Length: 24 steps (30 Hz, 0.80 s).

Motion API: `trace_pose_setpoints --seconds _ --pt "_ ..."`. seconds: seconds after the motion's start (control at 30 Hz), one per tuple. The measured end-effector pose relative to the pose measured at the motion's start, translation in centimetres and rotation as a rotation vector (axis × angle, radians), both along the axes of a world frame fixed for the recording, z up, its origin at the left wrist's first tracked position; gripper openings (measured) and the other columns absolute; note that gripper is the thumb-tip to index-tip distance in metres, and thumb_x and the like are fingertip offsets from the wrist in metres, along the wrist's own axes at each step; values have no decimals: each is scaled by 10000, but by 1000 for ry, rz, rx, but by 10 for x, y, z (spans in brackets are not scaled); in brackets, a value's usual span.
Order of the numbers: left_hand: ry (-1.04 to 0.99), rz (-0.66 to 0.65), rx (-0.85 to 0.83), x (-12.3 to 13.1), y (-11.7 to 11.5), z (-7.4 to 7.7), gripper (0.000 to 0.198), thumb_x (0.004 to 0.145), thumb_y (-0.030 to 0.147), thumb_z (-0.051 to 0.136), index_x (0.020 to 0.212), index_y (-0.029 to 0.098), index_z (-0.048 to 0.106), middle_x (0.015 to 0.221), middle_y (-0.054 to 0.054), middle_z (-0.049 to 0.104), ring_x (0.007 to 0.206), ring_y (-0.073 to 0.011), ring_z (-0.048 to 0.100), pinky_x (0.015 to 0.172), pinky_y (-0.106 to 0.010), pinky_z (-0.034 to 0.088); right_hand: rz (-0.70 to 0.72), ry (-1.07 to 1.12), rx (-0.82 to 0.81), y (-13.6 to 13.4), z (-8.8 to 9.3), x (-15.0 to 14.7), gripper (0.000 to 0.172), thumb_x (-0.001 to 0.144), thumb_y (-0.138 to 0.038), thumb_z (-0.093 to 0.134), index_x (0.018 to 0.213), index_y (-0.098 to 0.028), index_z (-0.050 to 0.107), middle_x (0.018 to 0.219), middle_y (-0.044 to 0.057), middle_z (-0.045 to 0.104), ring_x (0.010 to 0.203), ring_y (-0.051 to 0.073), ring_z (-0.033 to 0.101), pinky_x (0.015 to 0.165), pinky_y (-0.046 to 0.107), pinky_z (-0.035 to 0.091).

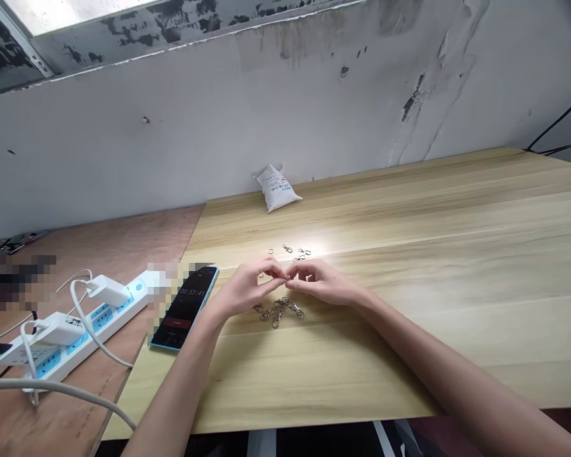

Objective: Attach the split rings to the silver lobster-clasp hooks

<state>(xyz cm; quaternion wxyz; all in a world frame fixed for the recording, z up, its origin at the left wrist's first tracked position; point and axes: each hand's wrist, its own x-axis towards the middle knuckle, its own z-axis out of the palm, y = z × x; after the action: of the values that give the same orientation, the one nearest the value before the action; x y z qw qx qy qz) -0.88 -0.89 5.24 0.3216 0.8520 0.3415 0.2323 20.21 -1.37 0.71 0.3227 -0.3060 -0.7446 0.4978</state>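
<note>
My left hand (247, 289) and my right hand (321, 281) meet above the light wooden table (409, 254), fingertips pinched together on a small metal key-ring piece (287, 277) held between them. Just below the hands lies a small pile of metal clasps and rings (278, 311). A few more loose clasps and rings (295, 252) lie on the table just beyond the hands.
A phone (185, 306) showing a running timer lies left of my left hand. Further left a white power strip (76, 330) with chargers and cables rests on a darker board. A small white bag (276, 186) stands by the wall.
</note>
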Motion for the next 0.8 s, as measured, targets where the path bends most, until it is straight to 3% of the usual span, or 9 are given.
trace_pose_setpoints --seconds 0.17,0.37,0.53,0.67,0.8 --pt "83 67 126 3 3 -11 86 917 223 561 919 215 647 1046 -45 613 1041 -186 572 937 -367 452 -65 12 2 4 -6 0 222 904 -349 577 865 -154 677 776 12 638 662 105 509 603 235 392" --pt "234 166 276 1 2 -30 114 955 235 474 939 218 585 1255 -66 559 1280 -238 434 1120 -516 260 -235 -4 72 6 -5 1 236 864 -378 629 881 -158 712 764 26 676 591 97 474 539 234 374" --pt "301 197 306 3 0 -31 134 959 210 443 944 208 576 1306 -79 536 1341 -246 389 1146 -535 210 -175 14 94 1 3 2 235 886 -386 606 895 -180 719 811 30 687 637 107 504 564 238 387" --pt "274 221 342 5 -3 -32 124 959 202 444 949 207 568 1334 -75 522 1370 -241 360 1160 -530 189 -265 -64 128 0 2 0 252 910 -378 571 955 -168 704 773 22 642 589 97 455 545 233 372" --pt "227 238 381 10 -6 -30 107 957 207 460 944 211 566 1325 -72 535 1361 -241 374 1155 -511 220 -157 -79 117 -1 -2 -6 273 918 -397 557 1009 -173 682 814 23 629 605 95 444 538 222 363"
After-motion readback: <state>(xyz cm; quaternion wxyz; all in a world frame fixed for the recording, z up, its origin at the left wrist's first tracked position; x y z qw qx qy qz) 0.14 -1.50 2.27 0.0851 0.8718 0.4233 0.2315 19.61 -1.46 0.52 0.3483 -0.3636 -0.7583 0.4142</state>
